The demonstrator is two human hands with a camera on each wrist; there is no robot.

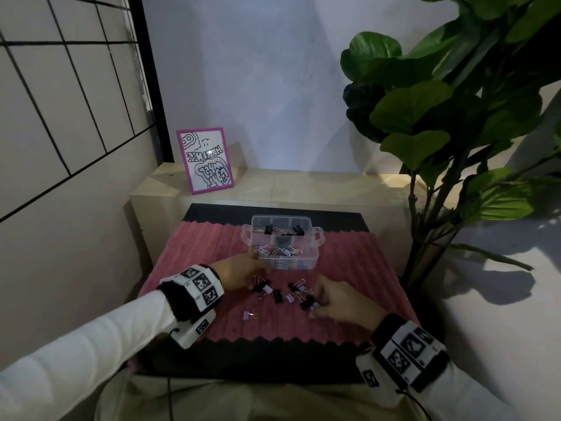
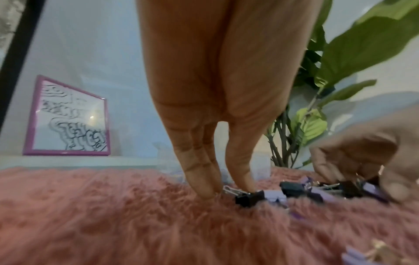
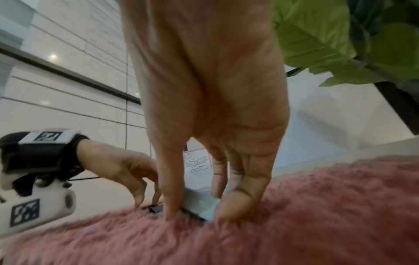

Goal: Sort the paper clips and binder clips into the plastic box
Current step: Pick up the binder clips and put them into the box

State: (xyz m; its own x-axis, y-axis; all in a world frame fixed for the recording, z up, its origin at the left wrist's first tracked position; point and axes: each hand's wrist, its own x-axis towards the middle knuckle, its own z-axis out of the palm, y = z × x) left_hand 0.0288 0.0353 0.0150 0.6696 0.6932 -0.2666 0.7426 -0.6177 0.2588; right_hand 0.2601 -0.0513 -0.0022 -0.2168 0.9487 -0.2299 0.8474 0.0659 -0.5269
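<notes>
A clear plastic box (image 1: 315, 238) stands at the back of the pink mat, with black binder clips in its rear compartments and coloured paper clips in the front one. Black and lilac binder clips (image 1: 285, 294) lie in a loose pile in front of it. My left hand (image 2: 226, 190) reaches down at the pile's left end and pinches the wire handle of a black binder clip (image 2: 249, 197) between fingers and thumb. My right hand (image 3: 197, 213) is at the pile's right end, where thumb and fingers pinch a pale binder clip (image 3: 199, 201) that lies on the mat.
One lilac binder clip (image 1: 247, 314) lies apart, nearer me on the fluffy pink mat (image 1: 349, 262). A pink-framed picture (image 1: 206, 161) leans on the wooden ledge behind. A large leafy plant (image 1: 440, 117) stands at the right, close to the mat's edge.
</notes>
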